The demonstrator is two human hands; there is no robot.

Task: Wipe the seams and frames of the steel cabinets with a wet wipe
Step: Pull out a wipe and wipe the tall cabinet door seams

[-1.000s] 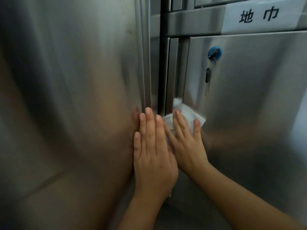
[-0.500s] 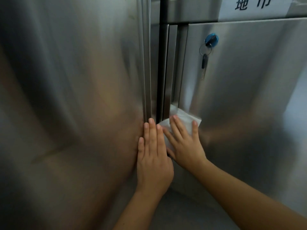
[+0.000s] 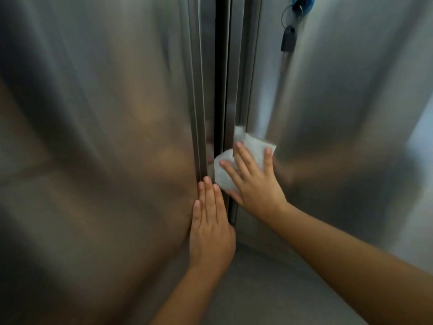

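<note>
On my far left is the broad steel side of the left cabinet (image 3: 93,137), blurred and streaked with reflections. My left hand (image 3: 210,231) lies flat against its right edge, fingers straight and together, holding nothing; I judge it is only bracing me. Just right of it runs the dark vertical seam (image 3: 220,66) with the folded steel frame strips (image 3: 235,78) beside it.

The wet wipe (image 3: 254,146) is spread across the frame strips and the edge of the right cabinet door (image 3: 351,113), low down. My right hand (image 3: 255,184) presses it there with spread, straight fingers rather than gripping it. This looks like the seam-and-frame wiping step, near the lower part of the run. Next I would need firm, even pressure along the strip, pushing the wipe's edge into the groove without letting it bunch.

Up at the top right a key (image 3: 287,41) hangs on a ring from a blue-capped lock (image 3: 302,2). I can read no label, brand or writing here.
</note>
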